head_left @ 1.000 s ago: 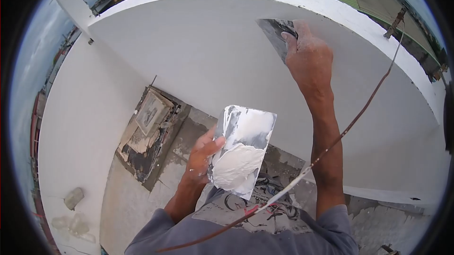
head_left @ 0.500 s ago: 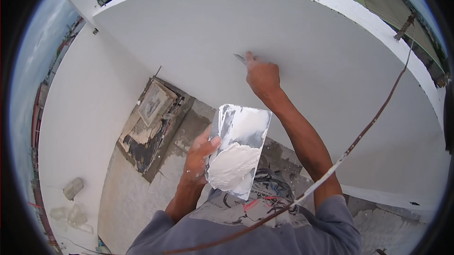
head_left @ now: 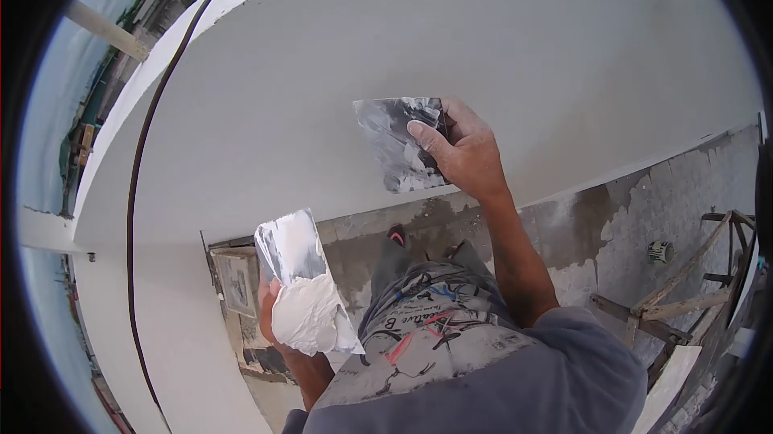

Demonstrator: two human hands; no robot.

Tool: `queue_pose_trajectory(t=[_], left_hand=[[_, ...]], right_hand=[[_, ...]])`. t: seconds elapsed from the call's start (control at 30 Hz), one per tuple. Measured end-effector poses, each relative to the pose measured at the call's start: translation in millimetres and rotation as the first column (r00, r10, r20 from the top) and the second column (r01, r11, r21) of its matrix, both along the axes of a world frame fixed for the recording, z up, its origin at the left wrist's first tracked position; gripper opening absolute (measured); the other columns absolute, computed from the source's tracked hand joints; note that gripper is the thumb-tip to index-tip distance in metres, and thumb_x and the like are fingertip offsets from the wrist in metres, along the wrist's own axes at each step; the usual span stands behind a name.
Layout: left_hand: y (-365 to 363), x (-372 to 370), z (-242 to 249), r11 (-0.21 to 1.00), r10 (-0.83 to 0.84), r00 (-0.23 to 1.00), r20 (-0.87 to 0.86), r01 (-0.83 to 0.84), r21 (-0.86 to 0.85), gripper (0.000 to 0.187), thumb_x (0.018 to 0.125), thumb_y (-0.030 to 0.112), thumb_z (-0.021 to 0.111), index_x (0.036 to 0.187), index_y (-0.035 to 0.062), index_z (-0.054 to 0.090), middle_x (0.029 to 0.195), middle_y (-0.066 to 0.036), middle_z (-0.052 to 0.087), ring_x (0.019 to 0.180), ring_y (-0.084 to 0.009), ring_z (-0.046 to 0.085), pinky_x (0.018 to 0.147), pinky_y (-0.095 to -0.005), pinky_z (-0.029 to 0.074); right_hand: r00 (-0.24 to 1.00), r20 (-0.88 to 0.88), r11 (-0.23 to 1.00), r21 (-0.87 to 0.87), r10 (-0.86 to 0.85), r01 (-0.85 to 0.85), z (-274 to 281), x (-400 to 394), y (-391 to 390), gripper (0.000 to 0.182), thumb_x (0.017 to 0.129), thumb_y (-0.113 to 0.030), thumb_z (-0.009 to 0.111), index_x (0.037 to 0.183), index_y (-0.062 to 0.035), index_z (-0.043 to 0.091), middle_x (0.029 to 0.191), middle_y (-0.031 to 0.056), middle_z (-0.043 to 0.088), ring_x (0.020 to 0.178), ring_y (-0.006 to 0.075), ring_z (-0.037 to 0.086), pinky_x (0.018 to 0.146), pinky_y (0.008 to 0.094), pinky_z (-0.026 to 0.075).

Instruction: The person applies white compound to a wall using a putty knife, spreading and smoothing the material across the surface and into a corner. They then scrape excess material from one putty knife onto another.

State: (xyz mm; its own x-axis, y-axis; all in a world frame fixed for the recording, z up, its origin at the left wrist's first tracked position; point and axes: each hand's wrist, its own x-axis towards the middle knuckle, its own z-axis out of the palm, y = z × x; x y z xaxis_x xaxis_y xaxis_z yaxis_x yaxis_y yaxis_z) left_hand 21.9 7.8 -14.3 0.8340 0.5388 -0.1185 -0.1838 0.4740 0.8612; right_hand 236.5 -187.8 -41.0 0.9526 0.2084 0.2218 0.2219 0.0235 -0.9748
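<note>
My left hand [head_left: 268, 303] grips the edge of a flat metal plate [head_left: 291, 242], its fingers mostly hidden behind it. A thick mound of white putty [head_left: 310, 317] sits on the lower half of this plate, and a thin smear coats the upper part. In my right hand [head_left: 473, 152] is a putty-smeared flat scraper blade [head_left: 385, 140], pinched at its right side with the thumb on the near face. The blade overlaps the lower part of a smooth grey-white wall [head_left: 322, 55] in front of me. White dust marks the right thumb and fingers.
A framed, dirty board [head_left: 237, 285] lies on the floor behind my left hand. A dark cable [head_left: 133, 217] hangs at the left. To the right stand a wooden frame [head_left: 684, 301] and a small bucket [head_left: 660, 252]. My sandalled foot [head_left: 396, 234] is near the wall's base.
My view has turned to the right. The right hand's blade, seen nearly edge-on against the wall before, now shows its broad smeared face. The putty plate appears lower and farther left.
</note>
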Motion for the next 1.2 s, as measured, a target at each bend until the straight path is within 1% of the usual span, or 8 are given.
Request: queue_pose_trajectory(t=[0.13,0.2,0.43,0.6,0.7,0.93,1.07,1.2], left_hand=[[-8.0,28.4,0.7,0.994,-0.103,0.994,-0.040,0.105,0.034,0.057,0.084,0.017,0.050,0.132,-0.0081,0.033,0.120,-0.023,0.051,0.103,-0.0289,0.056,0.088,-0.0369,0.046],[-13.6,43.7,0.4,0.986,-0.156,0.986,-0.062,0.160,0.053,0.056,0.084,0.017,0.050,0.132,-0.0079,0.034,0.119,-0.022,0.051,0.102,-0.0290,0.056,0.087,-0.0369,0.046],[-15.3,79.5,1.8,0.945,-0.228,0.955,-0.191,0.264,0.191,0.054,0.083,0.018,0.050,0.128,-0.0072,0.035,0.115,-0.021,0.051,0.100,-0.0291,0.055,0.085,-0.0371,0.045],[-3.3,90.1,-0.1,0.943,-0.106,0.952,-0.288,0.188,0.274,0.052,0.082,0.018,0.050,0.126,-0.0067,0.037,0.112,-0.020,0.051,0.098,-0.0292,0.053,0.083,-0.0373,0.044],[11.4,104.8,-1.3,0.975,-0.079,0.969,-0.234,0.123,0.182,0.023,0.084,0.017,0.055,0.098,-0.0013,0.053,0.074,-0.009,0.057,0.059,-0.0176,0.052,0.054,-0.0299,0.043],[51.9,149.8,3.1,0.914,-0.404,0.915,-0.014,0.404,0.027,0.019,0.095,0.011,0.040,0.107,-0.0030,0.043,0.058,-0.016,0.050,0.031,-0.0170,0.036,0.025,-0.0273,0.025],[107.2,173.4,-10.8,0.491,-0.871,0.478,0.118,0.859,0.144,0.037,0.095,0.011,0.041,0.128,-0.0051,0.032,0.061,-0.019,0.053,0.028,-0.0198,0.038,0.023,-0.0276,0.027],[114.5,173.1,-5.0,0.404,-0.906,0.388,0.170,0.912,0.067,0.038,0.096,0.011,0.040,0.129,-0.0042,0.032,0.065,-0.020,0.054,0.030,-0.0215,0.041,0.023,-0.0276,0.029]], right_hand=[[0.716,-0.024,0.706,0.149,-0.697,0.692,-11.4,-5.1,-57.7,0.026,0.091,-0.014,0.063,0.109,0.0038,0.057,0.092,0.0093,0.061,0.081,0.0109,0.057,0.074,0.0261,0.048],[0.639,0.118,0.649,0.070,-0.760,0.758,-16.3,-3.0,-63.8,0.026,0.090,-0.010,0.061,0.112,0.0036,0.057,0.097,0.0118,0.057,0.086,0.0135,0.055,0.075,0.0277,0.047],[0.600,0.689,0.791,-0.065,-0.406,0.609,-32.6,-3.3,15.8,0.055,0.071,0.011,0.059,0.125,0.0077,0.051,0.112,0.0206,0.045,0.103,0.0329,0.048,0.084,0.0410,0.043],[0.494,0.702,0.691,-0.004,-0.513,0.723,-57.4,15.9,60.1,0.047,0.076,0.005,0.058,0.121,0.0103,0.051,0.123,0.0266,0.043,0.115,0.0403,0.046,0.094,0.0502,0.041],[0.465,0.670,0.630,0.004,-0.578,0.777,-66.0,30.3,72.6,0.046,0.078,0.003,0.057,0.123,0.0096,0.049,0.123,0.0265,0.043,0.116,0.0400,0.046,0.093,0.0506,0.041],[0.376,0.577,0.507,0.079,-0.725,0.858,-70.3,43.7,109.9,0.044,0.085,-0.001,0.054,0.127,0.0095,0.045,0.125,0.0262,0.042,0.117,0.0389,0.046,0.093,0.0525,0.040],[0.296,0.479,0.392,0.113,-0.826,0.913,-57.1,53.3,107.6,0.045,0.085,0.000,0.055,0.127,0.0100,0.045,0.124,0.0269,0.042,0.116,0.0392,0.046,0.091,0.0528,0.041],[0.233,0.469,0.304,0.081,-0.852,0.949,-50.7,57.3,112.3,0.045,0.084,0.003,0.056,0.126,0.0106,0.045,0.122,0.0278,0.043,0.114,0.0391,0.047,0.088,0.0515,0.043]])
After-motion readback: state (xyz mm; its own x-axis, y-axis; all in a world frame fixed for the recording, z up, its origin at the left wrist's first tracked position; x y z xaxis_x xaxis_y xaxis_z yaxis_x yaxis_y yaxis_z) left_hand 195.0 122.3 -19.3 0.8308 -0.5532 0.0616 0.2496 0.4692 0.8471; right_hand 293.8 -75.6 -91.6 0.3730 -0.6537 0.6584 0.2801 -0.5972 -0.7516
